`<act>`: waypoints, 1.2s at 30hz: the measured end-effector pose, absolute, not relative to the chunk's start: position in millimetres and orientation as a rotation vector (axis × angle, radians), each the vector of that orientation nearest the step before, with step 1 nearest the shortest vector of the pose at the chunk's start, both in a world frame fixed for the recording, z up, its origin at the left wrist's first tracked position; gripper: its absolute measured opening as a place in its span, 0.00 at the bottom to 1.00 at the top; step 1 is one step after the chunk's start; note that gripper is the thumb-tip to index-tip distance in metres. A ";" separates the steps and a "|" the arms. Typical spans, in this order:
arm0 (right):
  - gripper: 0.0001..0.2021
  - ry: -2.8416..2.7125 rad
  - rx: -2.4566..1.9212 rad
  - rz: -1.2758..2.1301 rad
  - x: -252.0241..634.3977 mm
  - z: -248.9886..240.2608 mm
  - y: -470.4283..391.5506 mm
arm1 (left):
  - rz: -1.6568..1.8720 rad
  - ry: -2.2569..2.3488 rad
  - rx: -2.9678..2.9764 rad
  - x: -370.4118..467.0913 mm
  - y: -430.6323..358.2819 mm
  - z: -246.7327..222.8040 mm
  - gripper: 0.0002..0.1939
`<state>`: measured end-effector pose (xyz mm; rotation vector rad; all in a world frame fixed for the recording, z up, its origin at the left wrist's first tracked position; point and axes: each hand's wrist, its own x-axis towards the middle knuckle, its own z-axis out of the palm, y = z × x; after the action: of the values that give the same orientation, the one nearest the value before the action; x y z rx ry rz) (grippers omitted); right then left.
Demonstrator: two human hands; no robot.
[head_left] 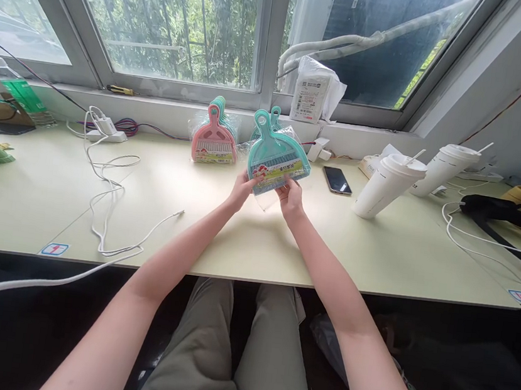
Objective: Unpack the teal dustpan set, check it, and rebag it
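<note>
A teal mini dustpan-and-brush set (276,153) in clear plastic wrap is held up over the pale desk (254,245), handle pointing away. My left hand (241,191) grips its lower left corner. Its lower right edge is pinched by my right hand (291,200). Behind it, a pile of the same wrapped sets leans on the window ledge: a pink one (215,139) in front, teal ones behind it.
A black phone (337,180) lies right of the held set. Two white lidded cups with straws (389,185) (441,168) stand further right. A white cable (108,201) snakes across the left desk from a power strip (105,134). Black straps (507,216) lie far right.
</note>
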<state>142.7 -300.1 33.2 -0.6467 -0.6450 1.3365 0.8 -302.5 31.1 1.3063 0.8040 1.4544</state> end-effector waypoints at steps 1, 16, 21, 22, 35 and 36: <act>0.07 -0.649 -0.649 1.334 142.7 33.0 -300.1 | 1.453 0.804 1.305 0.8 -302.6 31.2 0.31; 0.09 -0.664 -0.671 1.326 142.5 32.5 -299.2 | 1.437 0.809 1.314 -0.4 -301.8 30.7 0.33; 0.07 -0.740 -0.688 1.358 146.0 34.1 -298.9 | 1.457 0.812 1.319 -3.1 -300.8 32.1 0.33; 0.07 -0.768 -0.716 1.362 146.9 34.0 -298.7 | 1.453 0.817 1.324 -4.5 -300.9 33.0 0.33; 0.10 -0.908 -0.693 1.368 145.9 32.9 -299.4 | 1.334 0.499 1.119 -24.8 -298.4 48.3 0.45; 0.10 -0.946 -0.686 1.399 143.5 33.2 -301.8 | 1.334 0.516 1.110 -26.0 -299.0 49.3 0.44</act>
<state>143.5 -301.8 33.2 -0.6855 -0.9457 1.3988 -26.0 -299.0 49.3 1.1098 0.5161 1.3342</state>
